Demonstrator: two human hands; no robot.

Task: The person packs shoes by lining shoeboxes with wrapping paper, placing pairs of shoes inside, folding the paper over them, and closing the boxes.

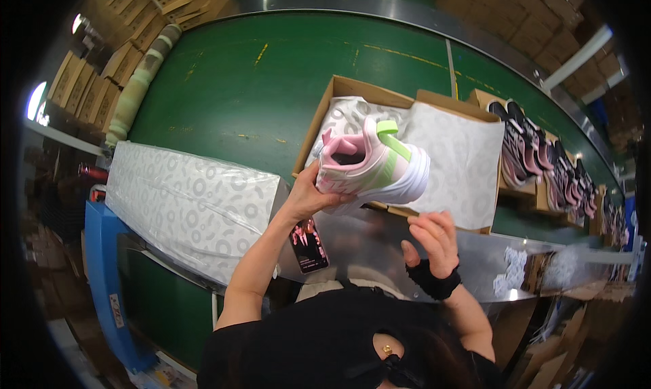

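A white and pink sneaker (397, 172) with a lime-green heel tab is tilted in the air, its heel toward the right. My left hand (308, 198) is closed around its front part. Under and behind the shoe is an open cardboard shoebox (313, 132), lined with printed white tissue paper (458, 158) that spreads over its right side. The shoe hides part of the box's inside. My right hand (434, 241), with a black band at the wrist, is empty by the near edge of the paper, fingers apart and slightly curled.
A plastic-wrapped stack of tissue sheets (193, 202) lies left, beside a phone (310, 248) on the metal ledge (359, 243). Behind runs a green conveyor belt (224, 90). Several boxes of black and pink shoes (519, 148) line the right. A blue post (107, 274) stands at left.
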